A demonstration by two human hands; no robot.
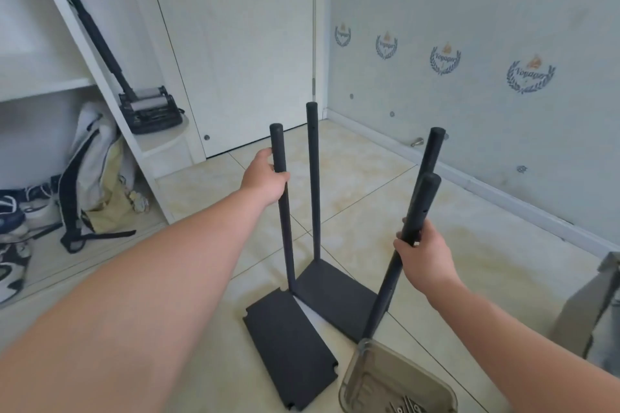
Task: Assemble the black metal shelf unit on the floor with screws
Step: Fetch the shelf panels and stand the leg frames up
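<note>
Floor (369, 191); left hand (265, 178), right hand (424, 256) curled round posts (284, 231) (one each)

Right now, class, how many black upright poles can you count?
4 poles: one in the left hand, one in the right hand, two behind, unheld. None seem hidden.

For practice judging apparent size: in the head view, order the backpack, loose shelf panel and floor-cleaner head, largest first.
1. backpack and loose shelf panel: look alike, panel nearer, unranked.
2. floor-cleaner head, clearly smallest.
</note>
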